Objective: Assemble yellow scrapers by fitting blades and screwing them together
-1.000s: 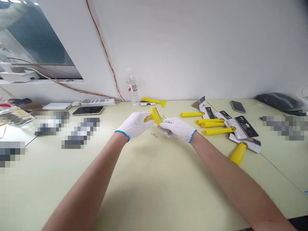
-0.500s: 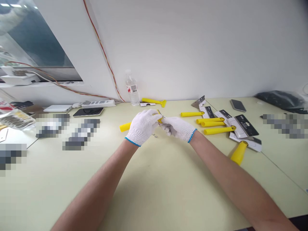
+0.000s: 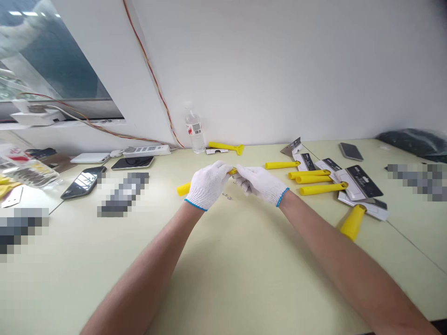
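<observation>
My left hand point(image 3: 209, 184), in a white knit glove with a blue cuff, is closed around a yellow scraper handle point(image 3: 183, 189). The handle's butt end sticks out to the left, and its wide end shows between the two hands. My right hand point(image 3: 260, 182), gloved the same way, has its fingers pinched together against that wide end. Whatever lies between those fingers is hidden. A few small metal screws point(image 3: 227, 197) lie on the table just below the hands.
Several yellow scrapers point(image 3: 323, 188) with black-and-white cards lie at right. Another scraper point(image 3: 226, 147) rests by the wall beside a water bottle point(image 3: 195, 132). Phones point(image 3: 84, 182), a power strip point(image 3: 148, 150) and a second bottle point(image 3: 31, 170) sit at left. A black bag point(image 3: 414, 142) is far right.
The yellow wide end has tilted, and less of it shows between my hands. The right fingers have closed in nearer to the left hand. The view has shifted slightly left.
</observation>
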{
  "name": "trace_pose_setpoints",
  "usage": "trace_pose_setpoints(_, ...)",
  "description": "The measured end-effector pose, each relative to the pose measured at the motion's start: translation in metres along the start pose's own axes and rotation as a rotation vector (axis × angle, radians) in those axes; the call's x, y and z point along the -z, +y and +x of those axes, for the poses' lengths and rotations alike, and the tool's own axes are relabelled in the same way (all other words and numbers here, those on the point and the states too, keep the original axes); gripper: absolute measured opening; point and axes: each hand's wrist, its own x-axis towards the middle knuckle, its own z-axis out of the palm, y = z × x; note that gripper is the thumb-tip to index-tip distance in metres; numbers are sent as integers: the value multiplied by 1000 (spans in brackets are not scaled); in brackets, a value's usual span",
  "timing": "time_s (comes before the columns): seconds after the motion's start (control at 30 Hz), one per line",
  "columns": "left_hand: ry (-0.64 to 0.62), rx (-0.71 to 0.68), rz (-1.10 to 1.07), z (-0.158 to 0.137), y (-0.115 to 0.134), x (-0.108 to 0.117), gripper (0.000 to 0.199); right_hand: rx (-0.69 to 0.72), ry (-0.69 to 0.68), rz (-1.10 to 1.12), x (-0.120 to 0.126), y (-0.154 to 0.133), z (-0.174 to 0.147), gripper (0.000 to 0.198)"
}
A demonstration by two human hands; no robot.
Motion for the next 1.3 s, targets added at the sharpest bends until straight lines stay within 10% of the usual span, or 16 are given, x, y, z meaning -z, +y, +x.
trace_pose_setpoints(0.33, -29, 469, -643, 7, -18, 14, 18, -117, 90, -556, -25, 14, 16, 28)
trace_pose_setpoints(1.3, -3, 510, -643, 5, -34, 24, 34, -223, 111, -786, -48, -3, 27, 28)
